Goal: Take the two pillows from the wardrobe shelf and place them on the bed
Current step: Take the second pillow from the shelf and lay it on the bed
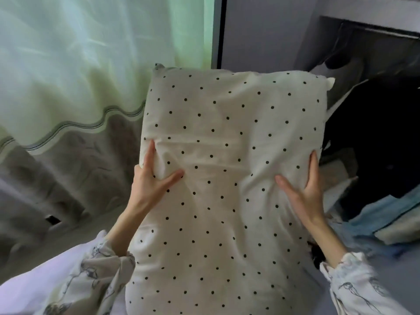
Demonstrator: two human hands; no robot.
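Both hands, left hand (pixel 151 183) at nine o'clock and right hand (pixel 303 189) at three, grip a dotted pillow (pixel 227 155) off the wardrobe shelf (pixel 341 185), not yet bedded; a second pillow is unseen.

Soft daylight is let in through the pale green curtain (pixel 91 53) at the upper left, which is blown out to a bright glow. The spotted pillow (pixel 227 155) is evenly lit, with shallow shadows in its creases. The open wardrobe (pixel 375 87) on the right is left dark and murky. Fine detail is smeared throughout, and straight lines are bent near the edges.
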